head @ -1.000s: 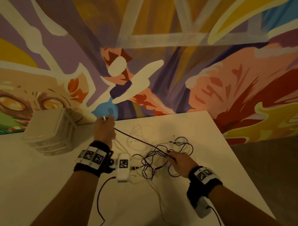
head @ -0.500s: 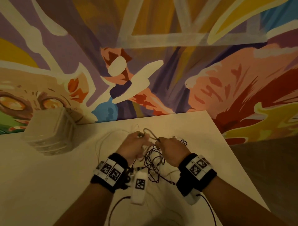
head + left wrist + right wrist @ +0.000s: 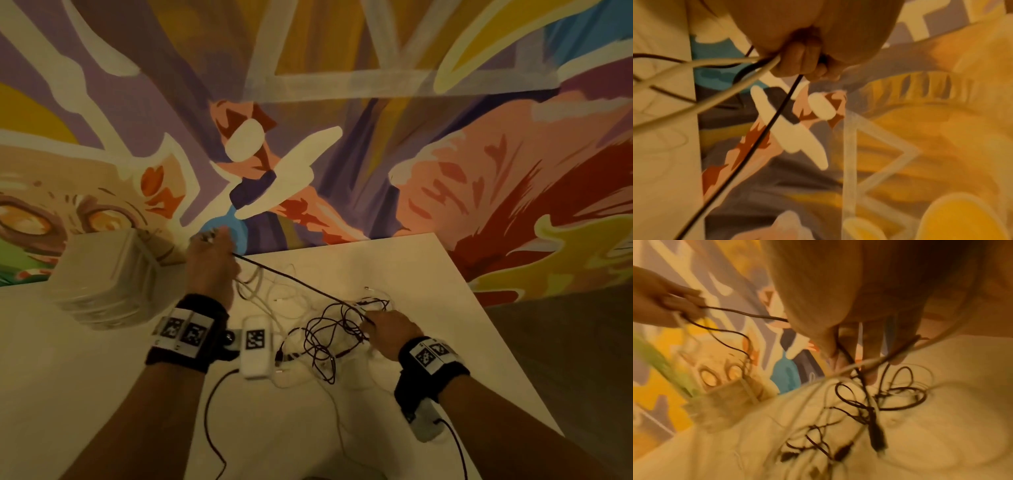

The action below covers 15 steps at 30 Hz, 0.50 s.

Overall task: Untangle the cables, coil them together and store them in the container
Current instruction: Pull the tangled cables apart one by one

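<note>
Head view: the left hand (image 3: 210, 263) lifts a dark cable (image 3: 294, 279) taut, likely to draw it from the tangle (image 3: 335, 332) pinned on the counter (image 3: 445, 308) by the right hand (image 3: 390, 330); the container (image 3: 106, 277) is closed.

Left wrist: fingers (image 3: 797, 65) curl around dark and white cables.

Right wrist: blurred fingers (image 3: 871, 344) pinch strands.
</note>
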Tool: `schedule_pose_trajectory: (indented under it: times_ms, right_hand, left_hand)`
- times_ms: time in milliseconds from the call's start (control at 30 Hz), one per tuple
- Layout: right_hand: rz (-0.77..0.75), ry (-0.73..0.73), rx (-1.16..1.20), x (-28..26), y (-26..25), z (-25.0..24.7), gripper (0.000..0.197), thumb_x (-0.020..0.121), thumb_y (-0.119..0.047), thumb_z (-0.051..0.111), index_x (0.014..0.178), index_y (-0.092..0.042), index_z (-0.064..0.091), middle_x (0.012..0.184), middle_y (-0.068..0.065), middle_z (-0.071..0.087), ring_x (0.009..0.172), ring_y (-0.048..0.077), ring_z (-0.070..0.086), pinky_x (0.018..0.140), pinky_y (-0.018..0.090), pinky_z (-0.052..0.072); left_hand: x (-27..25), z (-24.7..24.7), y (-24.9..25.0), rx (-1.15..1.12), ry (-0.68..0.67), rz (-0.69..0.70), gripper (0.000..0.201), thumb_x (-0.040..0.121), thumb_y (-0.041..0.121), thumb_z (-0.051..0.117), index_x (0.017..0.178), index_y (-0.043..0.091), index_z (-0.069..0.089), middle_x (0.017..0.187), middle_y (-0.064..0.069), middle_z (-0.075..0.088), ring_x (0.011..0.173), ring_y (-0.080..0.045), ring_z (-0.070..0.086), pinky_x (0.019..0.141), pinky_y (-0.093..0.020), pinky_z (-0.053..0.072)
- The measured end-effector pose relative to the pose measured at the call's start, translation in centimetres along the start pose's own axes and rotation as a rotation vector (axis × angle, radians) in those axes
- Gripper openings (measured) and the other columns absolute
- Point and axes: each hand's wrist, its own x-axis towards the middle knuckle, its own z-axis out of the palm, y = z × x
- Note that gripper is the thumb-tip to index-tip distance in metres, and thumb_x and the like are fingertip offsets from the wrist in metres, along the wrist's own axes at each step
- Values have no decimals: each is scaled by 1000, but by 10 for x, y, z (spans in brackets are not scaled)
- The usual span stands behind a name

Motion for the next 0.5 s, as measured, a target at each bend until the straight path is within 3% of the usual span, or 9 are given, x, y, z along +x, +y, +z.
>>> schedule_pose_trajectory:
  times_ms: [67,133,233,300,400,500]
  right_hand:
    - [58,-47,77,-1,15,6,30,99,-33,37,106,-16,60,108,9,66,97,29,61,81,35,50]
    - [30,-5,267,-3,17,8,25,100,-29,40,95,-17,61,93,6,69,87,28,64,82,39,53]
    - [-85,159,475,-8,-7,0,23,101,-20,42,92,-14,62,75,-6,68,78,16,65,71,20,48]
    - [-142,223,530,-11,-28,-10,22,100,-20,43,92,-13,62,70,-7,69,72,10,65,70,18,47]
    - [-227,139,414,-12,-55,-17,20,100,-23,41,92,-14,58,74,3,69,74,22,66,72,33,52]
    - [-294,64,149,-8,-69,-13,18,99,-20,37,99,-12,53,91,14,67,83,34,61,69,38,47]
  left_hand:
    - [16,-14,1,-125,36,-59,20,100,23,46,81,18,48,68,2,46,41,-5,35,37,-17,30]
    - [24,-20,-1,-125,2,-124,16,101,24,46,87,17,50,78,-1,56,37,-3,32,36,-16,29]
    - [9,-11,-17,-6,-161,-231,14,101,20,46,90,16,52,91,-8,60,36,-3,28,35,-18,29]
    - [-13,3,-29,14,-305,-331,15,97,11,51,83,17,51,92,-10,55,36,-4,28,36,-19,27]
    - [-48,31,-37,-154,-510,-407,15,86,9,62,79,15,50,105,-18,59,38,-6,28,38,-18,26]
    - [-64,53,-34,-326,-591,-414,11,99,9,46,87,9,48,120,-18,66,39,-8,26,39,-19,27]
